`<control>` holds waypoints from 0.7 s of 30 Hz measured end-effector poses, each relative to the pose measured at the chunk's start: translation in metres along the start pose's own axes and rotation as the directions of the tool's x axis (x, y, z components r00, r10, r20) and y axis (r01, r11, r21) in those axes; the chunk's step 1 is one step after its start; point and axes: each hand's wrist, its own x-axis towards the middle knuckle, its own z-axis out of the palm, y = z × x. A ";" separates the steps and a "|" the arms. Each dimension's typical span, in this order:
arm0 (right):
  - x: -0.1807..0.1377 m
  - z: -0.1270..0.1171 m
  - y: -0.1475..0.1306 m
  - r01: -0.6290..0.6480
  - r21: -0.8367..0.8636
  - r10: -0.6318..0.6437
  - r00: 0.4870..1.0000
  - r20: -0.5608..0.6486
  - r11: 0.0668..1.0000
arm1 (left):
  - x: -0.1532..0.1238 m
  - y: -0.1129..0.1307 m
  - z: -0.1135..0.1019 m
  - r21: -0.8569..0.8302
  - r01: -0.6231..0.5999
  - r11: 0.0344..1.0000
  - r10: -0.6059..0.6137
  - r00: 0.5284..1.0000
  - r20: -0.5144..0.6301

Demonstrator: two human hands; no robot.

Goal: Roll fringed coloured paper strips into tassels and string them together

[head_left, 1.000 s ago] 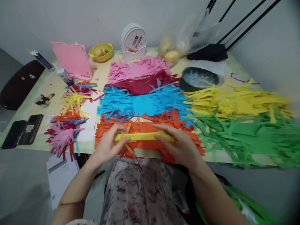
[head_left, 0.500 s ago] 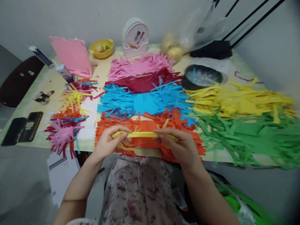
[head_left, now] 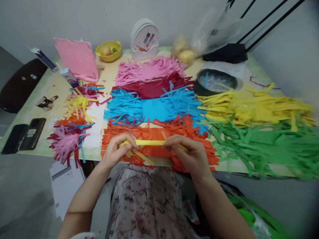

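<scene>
Pinching a folded yellow paper strip at both ends: left hand closed on its left end, right hand closed on its right, low in the frame's centre, just above fringed orange paper. Beyond, toward the top: fringed blue paper, dark red paper, pink paper. At right, fringed yellow paper over green paper. Top centre, a white box with print too blurred to read. At left, two phones.
</scene>
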 end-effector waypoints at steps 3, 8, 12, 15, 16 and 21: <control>0.000 0.002 -0.008 0.062 -0.157 -0.058 0.998 0.031 0.986 | -0.001 0.006 0.003 0.182 0.027 0.983 -0.018 0.999 -0.048; -0.002 0.003 -0.011 0.041 -0.422 -0.032 0.999 0.028 0.906 | -0.005 0.012 0.004 0.537 -0.064 0.841 0.100 0.994 -0.037; -0.001 0.003 -0.009 0.052 -0.456 -0.016 0.996 0.084 0.888 | -0.006 0.014 0.000 0.625 -0.058 0.778 0.050 0.998 0.031; 0.000 0.005 -0.008 -0.043 -0.301 0.067 0.995 0.070 0.953 | -0.006 0.016 0.001 0.458 0.070 0.886 -0.074 0.997 -0.010; 0.000 0.006 -0.007 -0.078 -0.232 0.096 0.993 0.067 0.970 | -0.006 0.016 0.001 0.352 0.109 0.929 -0.113 0.994 -0.011; 0.000 0.009 -0.004 -0.146 -0.014 0.147 0.988 0.056 0.989 | -0.007 0.013 0.005 0.047 0.177 0.983 -0.177 0.984 -0.012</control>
